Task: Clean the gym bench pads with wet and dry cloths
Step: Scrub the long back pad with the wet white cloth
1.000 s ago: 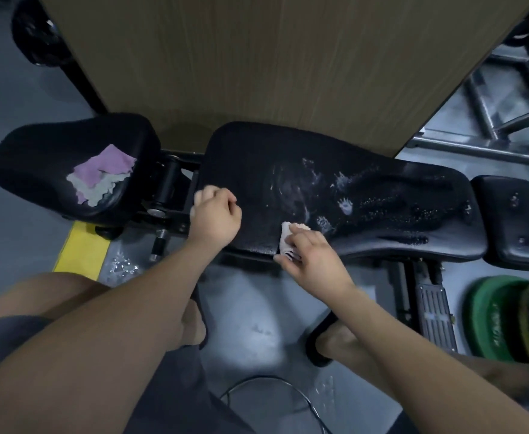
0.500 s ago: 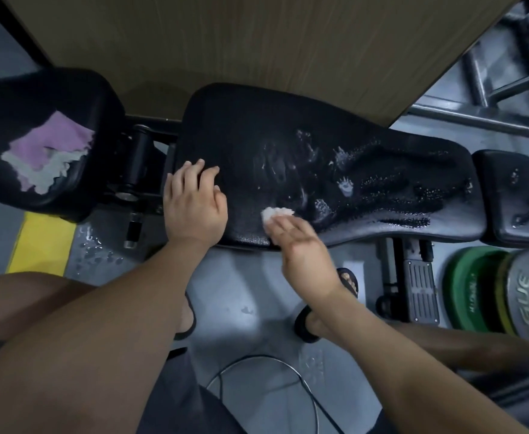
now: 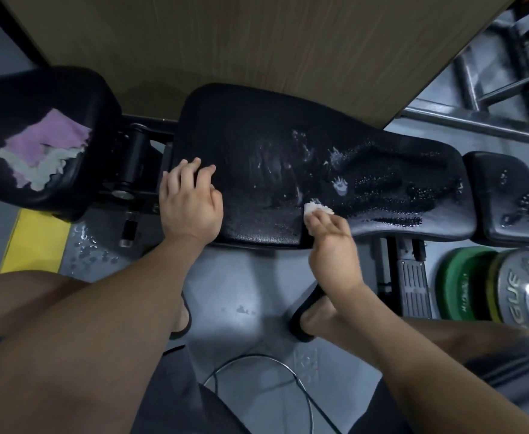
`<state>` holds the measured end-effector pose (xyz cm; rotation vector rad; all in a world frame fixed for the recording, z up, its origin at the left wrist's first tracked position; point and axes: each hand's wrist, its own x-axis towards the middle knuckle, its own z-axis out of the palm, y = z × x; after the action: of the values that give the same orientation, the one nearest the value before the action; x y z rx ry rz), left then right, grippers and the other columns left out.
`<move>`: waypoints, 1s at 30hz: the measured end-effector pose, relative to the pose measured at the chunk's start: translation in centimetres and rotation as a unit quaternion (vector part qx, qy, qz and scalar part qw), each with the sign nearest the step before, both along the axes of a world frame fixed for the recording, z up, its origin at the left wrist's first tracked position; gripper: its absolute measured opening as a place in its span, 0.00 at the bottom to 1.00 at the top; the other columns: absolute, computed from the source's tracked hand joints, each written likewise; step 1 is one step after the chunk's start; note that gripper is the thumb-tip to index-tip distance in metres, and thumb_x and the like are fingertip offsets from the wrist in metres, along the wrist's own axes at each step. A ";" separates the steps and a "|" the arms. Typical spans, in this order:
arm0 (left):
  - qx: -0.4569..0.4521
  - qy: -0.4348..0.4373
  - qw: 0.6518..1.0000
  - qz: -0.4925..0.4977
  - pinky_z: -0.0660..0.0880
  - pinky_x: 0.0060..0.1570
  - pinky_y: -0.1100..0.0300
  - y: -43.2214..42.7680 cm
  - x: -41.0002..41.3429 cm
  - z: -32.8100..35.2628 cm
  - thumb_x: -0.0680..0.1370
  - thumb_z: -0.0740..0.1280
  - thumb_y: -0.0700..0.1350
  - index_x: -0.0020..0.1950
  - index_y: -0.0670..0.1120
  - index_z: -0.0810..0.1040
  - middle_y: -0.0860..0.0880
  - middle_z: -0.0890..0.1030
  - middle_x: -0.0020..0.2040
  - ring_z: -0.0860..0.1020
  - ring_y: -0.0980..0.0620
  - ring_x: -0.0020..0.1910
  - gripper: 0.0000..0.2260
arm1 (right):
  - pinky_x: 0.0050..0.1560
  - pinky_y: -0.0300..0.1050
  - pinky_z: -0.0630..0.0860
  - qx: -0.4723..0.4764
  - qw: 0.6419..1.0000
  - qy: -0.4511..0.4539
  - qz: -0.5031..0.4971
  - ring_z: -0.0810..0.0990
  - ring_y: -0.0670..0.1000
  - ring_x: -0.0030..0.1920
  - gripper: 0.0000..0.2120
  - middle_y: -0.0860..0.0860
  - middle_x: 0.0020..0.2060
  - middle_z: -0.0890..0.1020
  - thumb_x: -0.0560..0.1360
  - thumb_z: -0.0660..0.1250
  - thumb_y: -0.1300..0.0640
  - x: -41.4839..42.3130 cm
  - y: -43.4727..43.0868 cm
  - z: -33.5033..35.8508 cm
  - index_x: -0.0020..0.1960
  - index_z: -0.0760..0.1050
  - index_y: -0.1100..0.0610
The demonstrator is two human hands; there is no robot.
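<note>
The left hand [image 3: 191,202] had unclenched to lie flat and open at the pad surface's [image 3: 257,145] 9 o'clock end, while the right hand [image 3: 332,245], fingers near-straight, had pushed the white cloth [image 3: 316,208] toward 3 o'clock, reaching the unwiped droplets [image 3: 382,183]

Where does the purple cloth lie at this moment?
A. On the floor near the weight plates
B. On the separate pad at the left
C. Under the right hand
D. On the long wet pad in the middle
B: the purple cloth lies on the left pad, partly over a pale cloth.
</note>
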<state>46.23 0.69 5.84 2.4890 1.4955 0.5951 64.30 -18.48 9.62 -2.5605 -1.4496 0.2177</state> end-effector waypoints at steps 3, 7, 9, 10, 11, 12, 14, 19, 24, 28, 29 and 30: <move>-0.003 0.010 1.000 0.001 0.59 0.76 0.41 0.0 0.1 0.0 0.80 0.58 0.47 0.70 0.49 0.74 0.45 0.72 0.72 0.65 0.43 0.75 0.19 | 0.66 0.50 0.74 0.004 0.999 0.017 0.028 0.73 0.63 0.62 0.33 0.58 0.63 0.78 0.65 0.49 0.70 -4.2 2.3 -0.5 0.67 0.75 0.65; -0.005 0.016 1.000 -0.001 0.60 0.76 0.41 -0.1 0.0 0.4 0.80 0.59 0.46 0.71 0.49 0.74 0.45 0.72 0.73 0.65 0.43 0.75 0.19 | 0.66 0.46 0.74 0.017 0.986 0.047 0.158 0.70 0.59 0.65 0.37 0.54 0.67 0.77 0.62 0.62 0.77 -5.0 2.1 -0.3 0.71 0.73 0.61; -0.006 0.013 1.000 -0.003 0.60 0.76 0.40 -0.2 0.1 0.3 0.80 0.59 0.46 0.71 0.49 0.74 0.45 0.72 0.73 0.65 0.43 0.75 0.19 | 0.66 0.47 0.75 0.012 0.992 0.025 0.126 0.70 0.59 0.66 0.39 0.53 0.68 0.78 0.62 0.60 0.78 -1.6 -0.1 -0.3 0.72 0.74 0.60; -0.005 0.013 1.000 -0.003 0.60 0.76 0.41 -0.2 0.1 0.3 0.80 0.59 0.46 0.71 0.49 0.74 0.45 0.72 0.73 0.65 0.43 0.75 0.19 | 0.65 0.49 0.76 0.011 0.997 0.015 0.073 0.70 0.59 0.66 0.38 0.53 0.68 0.78 0.63 0.59 0.79 0.0 -1.3 -0.2 0.71 0.74 0.60; -0.004 0.012 1.000 -0.002 0.60 0.76 0.41 -0.2 0.1 0.2 0.80 0.59 0.46 0.70 0.49 0.74 0.45 0.72 0.73 0.65 0.43 0.75 0.19 | 0.64 0.51 0.77 0.010 1.000 0.007 0.014 0.70 0.61 0.67 0.37 0.54 0.68 0.78 0.64 0.59 0.79 1.0 -2.2 -0.2 0.71 0.74 0.61; -0.003 0.010 1.000 0.000 0.59 0.76 0.41 -0.2 0.0 0.2 0.80 0.59 0.46 0.70 0.49 0.74 0.45 0.72 0.73 0.65 0.43 0.75 0.19 | 0.63 0.53 0.78 0.007 1.000 -0.001 -0.030 0.71 0.63 0.66 0.35 0.55 0.68 0.78 0.65 0.59 0.80 1.1 -2.4 -0.3 0.71 0.74 0.63; -0.005 0.007 1.000 -0.001 0.59 0.76 0.41 -0.1 0.0 0.1 0.80 0.59 0.47 0.70 0.49 0.74 0.45 0.72 0.73 0.65 0.43 0.75 0.19 | 0.60 0.56 0.79 0.012 0.999 -0.008 -0.045 0.71 0.66 0.63 0.31 0.61 0.66 0.78 0.66 0.58 0.77 -1.2 -1.3 -0.4 0.69 0.73 0.68; -0.005 0.005 1.000 -0.006 0.61 0.75 0.39 -0.2 0.1 0.3 0.80 0.59 0.47 0.70 0.48 0.74 0.44 0.72 0.72 0.66 0.42 0.75 0.19 | 0.72 0.59 0.68 0.002 0.996 -0.006 0.093 0.67 0.67 0.66 0.26 0.68 0.70 0.71 0.79 0.57 0.55 -5.8 0.3 -0.8 0.70 0.71 0.70; -0.001 0.014 1.000 -0.011 0.62 0.73 0.38 -0.1 0.0 0.3 0.79 0.58 0.47 0.69 0.47 0.74 0.43 0.73 0.72 0.67 0.40 0.74 0.19 | 0.62 0.49 0.73 0.051 0.993 0.002 0.106 0.75 0.60 0.55 0.17 0.57 0.63 0.79 0.82 0.57 0.57 -2.4 -0.3 -0.4 0.63 0.78 0.61; -0.006 0.040 0.999 -0.014 0.61 0.74 0.36 -0.2 0.3 0.5 0.80 0.59 0.45 0.70 0.46 0.74 0.42 0.72 0.72 0.66 0.40 0.74 0.19 | 0.60 0.48 0.74 0.081 0.996 0.026 0.026 0.69 0.54 0.53 0.21 0.55 0.58 0.77 0.77 0.64 0.69 -5.2 0.7 -0.9 0.69 0.72 0.64; -0.014 0.048 0.999 -0.015 0.60 0.74 0.35 -0.2 0.4 0.6 0.80 0.59 0.45 0.70 0.46 0.73 0.41 0.72 0.73 0.66 0.39 0.75 0.19 | 0.61 0.46 0.73 0.082 0.995 0.038 0.030 0.69 0.54 0.54 0.22 0.55 0.59 0.76 0.77 0.63 0.69 -6.2 1.0 -1.1 0.71 0.71 0.64; -0.023 0.055 0.998 -0.016 0.59 0.74 0.34 -0.2 0.5 0.7 0.80 0.60 0.45 0.71 0.46 0.73 0.41 0.71 0.73 0.65 0.39 0.75 0.19 | 0.60 0.44 0.74 0.079 0.994 0.048 0.049 0.69 0.55 0.55 0.22 0.54 0.60 0.76 0.78 0.64 0.69 -7.0 1.1 -1.2 0.71 0.71 0.63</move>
<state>46.72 0.52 6.54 2.5444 1.4852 0.4192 57.29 -17.34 8.40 -2.3244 -1.4958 0.2285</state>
